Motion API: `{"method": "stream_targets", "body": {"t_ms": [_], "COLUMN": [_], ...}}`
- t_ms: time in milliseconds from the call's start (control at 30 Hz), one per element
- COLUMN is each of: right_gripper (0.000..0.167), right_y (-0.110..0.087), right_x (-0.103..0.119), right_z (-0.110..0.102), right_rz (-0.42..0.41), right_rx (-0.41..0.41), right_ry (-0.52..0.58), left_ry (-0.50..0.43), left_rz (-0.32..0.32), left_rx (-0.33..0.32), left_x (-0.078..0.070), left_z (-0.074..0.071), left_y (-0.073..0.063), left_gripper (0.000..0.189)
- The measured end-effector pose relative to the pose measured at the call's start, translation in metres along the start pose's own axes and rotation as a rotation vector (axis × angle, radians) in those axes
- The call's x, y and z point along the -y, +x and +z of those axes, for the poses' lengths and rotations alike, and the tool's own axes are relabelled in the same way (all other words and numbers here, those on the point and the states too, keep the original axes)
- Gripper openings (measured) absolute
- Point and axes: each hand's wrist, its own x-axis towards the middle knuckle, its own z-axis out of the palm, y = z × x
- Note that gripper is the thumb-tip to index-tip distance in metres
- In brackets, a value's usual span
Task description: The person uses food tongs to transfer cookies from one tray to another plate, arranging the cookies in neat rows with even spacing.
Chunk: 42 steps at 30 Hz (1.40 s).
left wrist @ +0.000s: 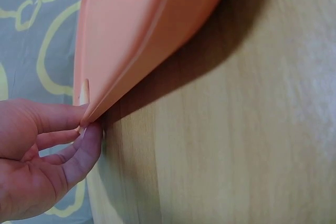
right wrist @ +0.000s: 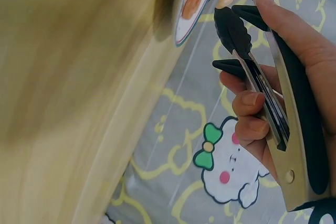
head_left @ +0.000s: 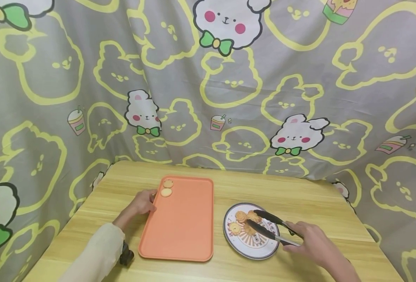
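We see the left hand [head_left: 146, 201] pinching the left edge of the orange rectangular tray [head_left: 183, 223], toward the tray's far left corner; in the left wrist view, the thumb and fingers meet narrowly around its rim. In that same far left corner lie two round cookies, one just behind the other: the farther, browner cookie [head_left: 168, 183] and the nearer, paler cookie [head_left: 166, 192].

To the right of the tray and apart from it, toward the near edge of the wooden table [head_left: 179, 270], we have the white plate [head_left: 241, 248] with its dark rim and printed ray pattern. Golden piped cookies [head_left: 241, 216] sit on it, gathered toward its far rim.

Our right hand [head_left: 312, 239] holds the black-tipped metal tongs [head_left: 266, 232] by their handles, with fingers wrapped along one arm and the thumb on the other. The tongs reach over the plate's right rim, their tips spread around a cookie; we cannot tell whether both tips touch it.

A cream sleeve [head_left: 100, 248] covers the left forearm. Beyond the table's far edge hangs a grey curtain [head_left: 179, 86] with yellow animal outlines.
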Motion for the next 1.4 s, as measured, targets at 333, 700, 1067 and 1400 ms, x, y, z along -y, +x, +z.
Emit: {"method": "stream_targets", "body": {"t_ms": [333,700,1067,1400], "right_gripper": [0.068,0.071,0.075,0.079], "right_y": [-0.021,-0.028,-0.021,0.012], "right_x": [-0.011,-0.018,-0.011,0.013], "right_z": [-0.007,-0.006,-0.012,-0.006], "right_rz": [0.033,0.095,0.105,0.043], "right_rx": [0.074,0.168,0.153,0.116], "right_ry": [0.066,0.040,-0.014,0.027], "left_ry": [0.023,0.052,0.066,0.056], "left_rz": [-0.052,-0.063,-0.064,-0.065], "left_rx": [-0.028,-0.030,-0.028,-0.023], "left_x": [-0.003,-0.001,-0.003,-0.003], "left_z": [0.003,0.005,0.005,0.003], "left_y": [0.000,0.002,0.002,0.000], "left_gripper": [0.074,0.074,0.073,0.072]}}
